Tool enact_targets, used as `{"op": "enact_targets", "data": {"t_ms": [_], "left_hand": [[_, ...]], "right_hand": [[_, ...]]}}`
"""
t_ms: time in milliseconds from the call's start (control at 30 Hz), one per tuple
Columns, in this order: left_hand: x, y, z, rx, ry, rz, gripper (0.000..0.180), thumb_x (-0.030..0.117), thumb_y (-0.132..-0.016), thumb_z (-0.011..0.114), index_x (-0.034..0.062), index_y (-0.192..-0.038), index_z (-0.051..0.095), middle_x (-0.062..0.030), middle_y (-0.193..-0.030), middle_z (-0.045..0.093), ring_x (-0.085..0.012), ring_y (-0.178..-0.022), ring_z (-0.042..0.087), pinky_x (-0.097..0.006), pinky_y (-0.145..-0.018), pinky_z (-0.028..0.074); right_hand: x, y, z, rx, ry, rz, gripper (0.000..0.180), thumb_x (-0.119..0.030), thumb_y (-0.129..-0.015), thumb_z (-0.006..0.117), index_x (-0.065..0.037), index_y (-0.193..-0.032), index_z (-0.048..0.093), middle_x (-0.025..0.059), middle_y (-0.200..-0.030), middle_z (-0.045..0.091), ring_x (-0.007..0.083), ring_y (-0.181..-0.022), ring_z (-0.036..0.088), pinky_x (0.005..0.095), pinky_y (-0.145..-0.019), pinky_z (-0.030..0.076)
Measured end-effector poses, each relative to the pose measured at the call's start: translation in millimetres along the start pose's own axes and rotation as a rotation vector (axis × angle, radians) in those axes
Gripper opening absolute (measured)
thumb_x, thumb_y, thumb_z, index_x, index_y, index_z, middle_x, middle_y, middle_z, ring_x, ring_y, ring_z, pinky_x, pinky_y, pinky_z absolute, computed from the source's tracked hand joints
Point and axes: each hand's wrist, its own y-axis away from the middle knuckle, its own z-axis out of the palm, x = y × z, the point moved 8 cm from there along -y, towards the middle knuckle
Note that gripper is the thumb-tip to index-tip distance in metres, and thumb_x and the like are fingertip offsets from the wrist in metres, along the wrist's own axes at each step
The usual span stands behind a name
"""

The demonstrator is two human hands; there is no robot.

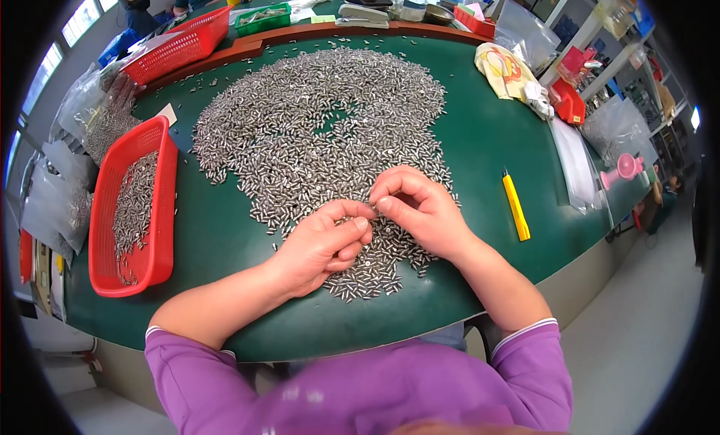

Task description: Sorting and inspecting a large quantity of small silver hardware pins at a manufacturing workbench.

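Hands, two, bare. The left hand [326, 244] and the right hand [424, 214] met at the fingertips, each with thumb and forefinger drawn together; whether a piece was pinched between them could not be told. Their meeting point served as the centre of the dial, twelve o'clock lying away from the person.

Metal pieces [315, 157], small, too many to count: one broad heap, which ran under the fingers, spread widely toward twelve and ended in a narrow tail near six.

Table [480, 150], one, green-topped, bearing the heap.

Knife-like tool [516, 206], one, yellow with a dark tip, lay at three, well apart from the heap.

Red basket [165, 206], one, stood at nine, partly filled with similar pieces.

White card [166, 115], one, lay at ten, near that basket's far end.

Slotted red basket [184, 52], one, rested between ten and eleven.

Green tray [266, 25], one, sat at eleven.

Patterned yellow cloth [499, 71], one, lay between one and two.

Red bin [568, 103], one, stood at two.

Pink fan [626, 167], one, stood just short of three, beyond the tool.
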Motion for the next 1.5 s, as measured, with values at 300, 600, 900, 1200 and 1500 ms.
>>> {"op": "enact_targets", "data": {"t_ms": [300, 600, 900, 1200, 1500], "left_hand": [[1.3, -0.2, -1.5, -0.018, -0.008, 0.033, 0.013, 0.014, -0.091, 0.048, 0.0054, -0.101, 0.045, -0.0031, -0.08, 0.049, -0.0043, -0.055, 0.036, -0.016, -0.041, 0.024], [0.8, -0.5, -1.8, -0.003, 0.0, 0.019, 0.019, 0.018, -0.093, 0.039, 0.0034, -0.1, 0.048, -0.0047, -0.08, 0.049, -0.0076, -0.055, 0.036, -0.017, -0.042, 0.025], [3.6, -0.2, -8.4, 0.058, 0.03, 0.045, 0.019, 0.013, -0.09, 0.038, 0.0015, -0.101, 0.048, -0.0069, -0.081, 0.048, -0.0095, -0.055, 0.036, -0.019, -0.041, 0.025], [7.3, -0.9, -7.4, 0.048, 0.052, 0.069, 0.012, 0.016, -0.091, 0.041, 0.0051, -0.094, 0.046, -0.0056, -0.08, 0.048, -0.0077, -0.054, 0.036, -0.017, -0.041, 0.024], [0.9, 0.6, -0.8, 0.017, 0.003, 0.031, 0.016, 0.009, -0.087, 0.053, 0.0059, -0.101, 0.046, -0.0035, -0.081, 0.052, -0.003, -0.053, 0.036, -0.016, -0.041, 0.024]], "right_hand": [[-17.4, 2.3, 0.7, 0.002, 0.587, -0.197, 0.018, -0.013, -0.075, 0.063, -0.009, -0.092, 0.062, 0.0074, -0.087, 0.056, 0.0247, -0.088, 0.053, 0.0353, -0.079, 0.043], [-12.5, 4.9, 10.3, -0.009, 0.86, -0.286, 0.009, -0.012, -0.072, 0.062, -0.009, -0.078, 0.058, 0.0057, -0.078, 0.053, 0.0274, -0.079, 0.051, 0.039, -0.071, 0.042], [-21.3, 5.1, -0.4, 0.046, 0.777, -0.249, 0.013, -0.012, -0.071, 0.063, -0.008, -0.082, 0.059, 0.0062, -0.081, 0.055, 0.0275, -0.084, 0.052, 0.0384, -0.075, 0.042], [-9.5, 0.9, 5.7, 0.027, 0.801, -0.218, 0.01, -0.014, -0.071, 0.063, -0.009, -0.079, 0.059, 0.0063, -0.082, 0.055, 0.0275, -0.083, 0.052, 0.0386, -0.075, 0.042], [-15.3, 3.2, 5.7, -0.015, 0.136, -0.131, 0.01, -0.009, -0.079, 0.06, -0.009, -0.089, 0.062, 0.0038, -0.092, 0.052, 0.0141, -0.088, 0.051, 0.0266, -0.074, 0.044]]}}
